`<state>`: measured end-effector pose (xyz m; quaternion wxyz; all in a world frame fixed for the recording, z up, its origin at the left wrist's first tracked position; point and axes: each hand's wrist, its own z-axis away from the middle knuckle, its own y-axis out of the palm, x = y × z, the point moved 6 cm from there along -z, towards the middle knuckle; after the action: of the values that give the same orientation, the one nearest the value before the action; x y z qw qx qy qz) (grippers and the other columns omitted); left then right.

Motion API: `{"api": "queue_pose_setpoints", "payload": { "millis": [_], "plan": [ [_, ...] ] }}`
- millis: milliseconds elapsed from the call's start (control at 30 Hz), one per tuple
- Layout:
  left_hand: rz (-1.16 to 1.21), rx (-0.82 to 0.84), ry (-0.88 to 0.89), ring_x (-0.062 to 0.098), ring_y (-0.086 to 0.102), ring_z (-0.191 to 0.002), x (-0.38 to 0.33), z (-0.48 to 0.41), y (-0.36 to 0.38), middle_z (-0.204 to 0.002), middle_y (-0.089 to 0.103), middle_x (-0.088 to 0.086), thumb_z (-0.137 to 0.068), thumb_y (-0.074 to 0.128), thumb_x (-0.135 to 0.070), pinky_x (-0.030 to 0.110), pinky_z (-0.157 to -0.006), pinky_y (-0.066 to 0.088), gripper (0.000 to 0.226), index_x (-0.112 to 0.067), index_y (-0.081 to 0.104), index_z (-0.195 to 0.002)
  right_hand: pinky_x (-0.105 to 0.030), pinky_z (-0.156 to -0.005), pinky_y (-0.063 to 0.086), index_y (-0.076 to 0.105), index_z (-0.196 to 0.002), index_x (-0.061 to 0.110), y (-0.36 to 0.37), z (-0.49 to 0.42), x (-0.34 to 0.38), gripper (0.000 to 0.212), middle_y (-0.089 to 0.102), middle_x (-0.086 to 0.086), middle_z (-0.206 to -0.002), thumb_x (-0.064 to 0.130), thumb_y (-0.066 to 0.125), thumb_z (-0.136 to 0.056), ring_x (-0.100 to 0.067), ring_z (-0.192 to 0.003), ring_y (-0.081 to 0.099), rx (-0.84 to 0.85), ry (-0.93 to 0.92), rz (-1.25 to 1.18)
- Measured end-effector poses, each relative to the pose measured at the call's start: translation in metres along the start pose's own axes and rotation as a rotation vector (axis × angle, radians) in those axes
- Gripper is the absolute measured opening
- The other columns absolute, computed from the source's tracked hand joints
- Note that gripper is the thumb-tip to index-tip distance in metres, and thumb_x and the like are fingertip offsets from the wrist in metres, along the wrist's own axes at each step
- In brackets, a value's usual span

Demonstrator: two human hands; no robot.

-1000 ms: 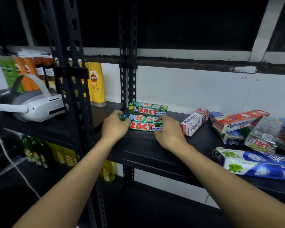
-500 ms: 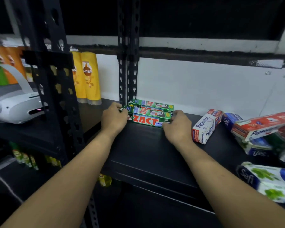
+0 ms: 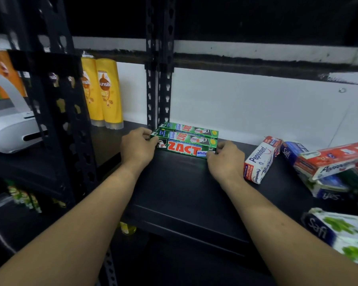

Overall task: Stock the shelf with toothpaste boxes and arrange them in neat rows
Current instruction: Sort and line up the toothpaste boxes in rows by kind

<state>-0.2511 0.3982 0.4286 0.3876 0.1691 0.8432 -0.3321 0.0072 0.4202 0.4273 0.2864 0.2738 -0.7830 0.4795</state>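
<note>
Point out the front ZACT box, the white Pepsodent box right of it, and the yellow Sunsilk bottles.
front ZACT box (image 3: 182,148), head view, red lettering on its front face.
Pepsodent box (image 3: 257,164), head view, white side panel.
Sunsilk bottles (image 3: 106,88), head view, right bottle's label.

Plain white wall (image 3: 246,108) at the back, a dark band (image 3: 256,64) running across its top and blackness above. Black perforated uprights (image 3: 160,83) stand far centre, another post (image 3: 56,124) near left (same slotted steel). The shelf (image 3: 184,195) is matte black, dimly lit.
</note>
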Motion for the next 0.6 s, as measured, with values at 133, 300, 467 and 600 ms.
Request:
{"api": "queue_pose_setpoints", "payload": {
  "millis": [133, 300, 467, 600],
  "plan": [
    [0.004, 0.010, 0.010, 0.016, 0.068, -0.099, -0.0014, 0.0006, -0.0003, -0.102, 0.075, 0.001, -0.088, 0.069, -0.028, 0.028, -0.092, 0.051, 0.025, -0.017, 0.074, -0.110, -0.032, -0.088, 0.047, 0.064, -0.109, 0.011, 0.0003, -0.0008, 0.0002, 0.021, 0.068, -0.006, -0.110, 0.019, 0.061, -0.090, -0.026, -0.106, 0.061, -0.013, -0.006, 0.045],
    [0.016, 0.018, 0.013, 0.016, 0.068, -0.101, -0.0024, 0.0019, 0.0000, -0.104, 0.075, 0.002, -0.090, 0.067, -0.026, 0.028, -0.095, 0.050, 0.025, -0.017, 0.074, -0.113, -0.032, -0.087, 0.046, 0.064, -0.112, 0.012, 0.0011, -0.0004, 0.0001, 0.023, 0.069, -0.005, -0.109, 0.019, 0.059, -0.090, -0.027, -0.107, 0.060, -0.011, -0.003, 0.043],
    [0.024, 0.023, 0.007, 0.017, 0.067, -0.106, -0.0013, 0.0017, 0.0007, -0.107, 0.075, 0.001, -0.091, 0.065, -0.026, 0.029, -0.099, 0.049, 0.028, -0.017, 0.073, -0.116, -0.030, -0.084, 0.047, 0.066, -0.111, 0.013, -0.0002, 0.0011, 0.0005, 0.023, 0.071, -0.003, -0.106, 0.018, 0.060, -0.089, -0.026, -0.106, 0.061, -0.013, -0.005, 0.007],
    [0.012, 0.041, -0.005, 0.019, 0.065, -0.111, -0.0002, 0.0007, 0.0025, -0.109, 0.075, 0.000, -0.092, 0.063, -0.029, 0.033, -0.101, 0.049, 0.030, -0.019, 0.072, -0.118, -0.026, -0.080, 0.043, 0.066, -0.111, 0.011, -0.0047, 0.0039, 0.0038, 0.021, 0.071, -0.004, -0.107, 0.017, 0.058, -0.092, -0.025, -0.104, 0.062, -0.012, -0.019, 0.013]
  ]
}}
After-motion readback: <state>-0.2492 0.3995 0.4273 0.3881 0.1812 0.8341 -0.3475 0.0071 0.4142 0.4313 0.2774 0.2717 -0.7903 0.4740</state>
